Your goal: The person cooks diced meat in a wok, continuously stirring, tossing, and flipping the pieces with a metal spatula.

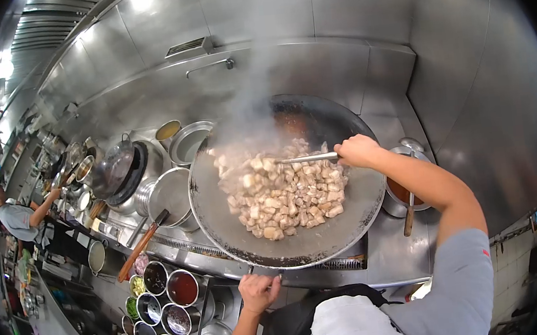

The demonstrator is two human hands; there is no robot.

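Observation:
A large wok (223, 233) sits on the stove, holding a heap of pale diced meat (287, 198). Steam rises from its left side and blurs part of the heap. My right hand (359, 151) is closed around a long-handled metal cooking utensil (309, 158), which reaches left into the meat; its head is hidden there. Below the wok's front rim, my left hand (260, 291) has its fingers curled at the stove's front edge. Whatever it grips, if anything, I cannot make out.
Right of the wok stands a pot (395, 189) of reddish-brown liquid with a wooden-handled tool (409, 218). Left are metal pots (171, 196) and a wooden-handled tool (137, 251). Several seasoning containers (183, 287) fill the lower left. Another person (18, 220) works farther left.

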